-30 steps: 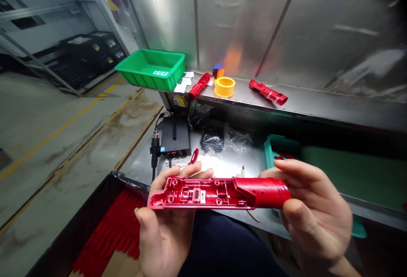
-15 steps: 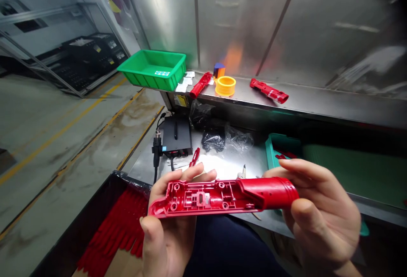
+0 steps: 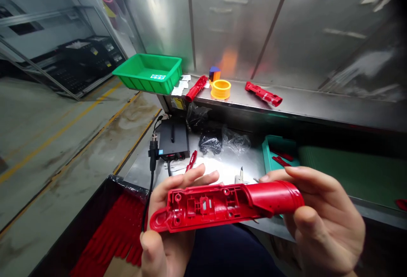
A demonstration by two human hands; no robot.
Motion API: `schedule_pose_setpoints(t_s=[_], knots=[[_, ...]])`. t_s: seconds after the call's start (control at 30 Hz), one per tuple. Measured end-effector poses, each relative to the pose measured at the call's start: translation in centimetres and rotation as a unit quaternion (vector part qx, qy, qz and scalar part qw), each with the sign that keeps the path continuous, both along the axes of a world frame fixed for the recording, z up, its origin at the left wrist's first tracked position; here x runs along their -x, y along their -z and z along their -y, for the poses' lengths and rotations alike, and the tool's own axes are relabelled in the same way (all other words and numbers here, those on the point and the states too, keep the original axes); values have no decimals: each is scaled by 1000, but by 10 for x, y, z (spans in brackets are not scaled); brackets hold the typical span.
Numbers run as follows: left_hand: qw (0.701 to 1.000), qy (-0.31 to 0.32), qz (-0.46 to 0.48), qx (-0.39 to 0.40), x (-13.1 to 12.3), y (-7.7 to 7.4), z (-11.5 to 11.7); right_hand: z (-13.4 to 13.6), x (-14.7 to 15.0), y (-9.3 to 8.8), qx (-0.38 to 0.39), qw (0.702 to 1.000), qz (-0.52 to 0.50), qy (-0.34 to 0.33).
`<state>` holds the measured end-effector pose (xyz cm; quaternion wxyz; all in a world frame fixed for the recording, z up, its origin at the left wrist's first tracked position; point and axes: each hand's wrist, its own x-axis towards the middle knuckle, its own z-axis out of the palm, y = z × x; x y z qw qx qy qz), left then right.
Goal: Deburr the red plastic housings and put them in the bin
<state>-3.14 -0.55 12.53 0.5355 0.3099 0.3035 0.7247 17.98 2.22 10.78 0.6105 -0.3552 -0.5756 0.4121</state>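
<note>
A red plastic housing [image 3: 210, 207] spans the space between my hands, its ribbed inner side with screw posts facing me. My left hand [image 3: 171, 226] grips the narrow rounded end, thumb in front and fingers behind. At the wider tubular end, my right hand [image 3: 327, 222] pinches the rim between thumb and fingers. Behind the housing, on the metal bench, lie a smaller red part [image 3: 191, 160] and a pointed pale tool [image 3: 241, 176], partly hidden.
At lower left a black box [image 3: 92, 213] holds several red parts. A black power unit [image 3: 174, 137], plastic bags [image 3: 235, 140] and a teal tray [image 3: 269, 154] are on the bench. The shelf carries a green bin [image 3: 148, 73], yellow ring [image 3: 221, 90] and two red housings [image 3: 263, 94].
The housing has tilted, showing more of its inner side, and its tubular end has shifted slightly right. Both hands still hold it. The camera view has shifted a little.
</note>
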Motion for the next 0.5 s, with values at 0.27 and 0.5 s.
schedule_pose_setpoints(t_s=[0.27, 0.5], knots=[[976, 6, -211, 55, 4, 64, -25, -17, -9, -7, -147, 969, 196, 31], [921, 193, -329, -85, -31, 63, -12, -29, -4, -22, -169, 939, 296, -35]])
